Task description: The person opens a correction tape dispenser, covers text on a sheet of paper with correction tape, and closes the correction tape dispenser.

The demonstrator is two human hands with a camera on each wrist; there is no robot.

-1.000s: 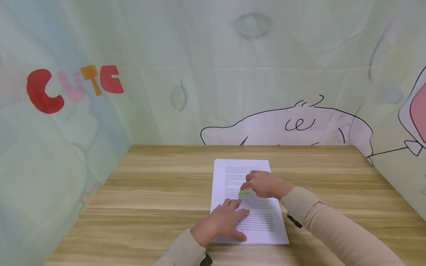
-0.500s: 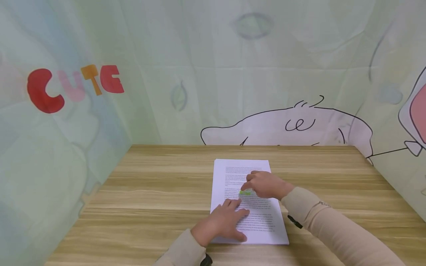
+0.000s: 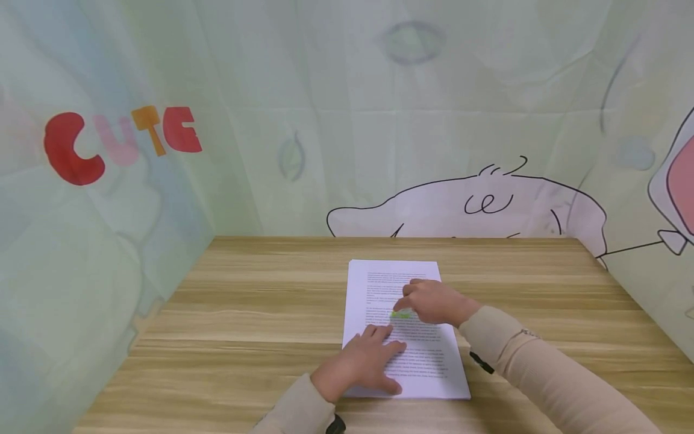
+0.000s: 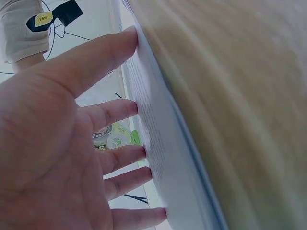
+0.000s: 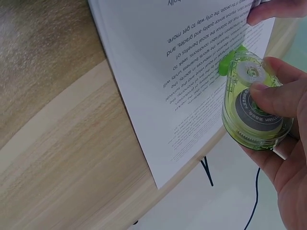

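**Correction tape dispenser Worked Mid-Page Between Two Hands**

A pale printed backdrop stood along the table's far edge. The wood-grain table carried a stack of printed paper about midway between its left and right edges, with the stack's top corners near the far edge. In the left wrist view the stack's side showed more than one layer.

The left hand lay spread over the lower left of the top sheet, fingers apart, fingertips touching the paper and thumb near the sheet's bottom edge. The right hand came in across the sheet's right edge, thumb and fingers pinching the clear dispenser. Its green tip was down among the lines around the middle of the page, just above the left fingertips; whether it actually touched the paper could not be told.

The likeliest trouble seemed to be slipping: should the left hand ease its pressure, the top sheet could drag over those beneath and pull the tip off course. The printed lines sat close together, so even a small wobble of the right wrist might stray onto a neighbouring row. A tilted tip or uneven pressure could leave the tape wrinkled, patchy or snapped. The left fingertips, so near the tip, might also get in its way.
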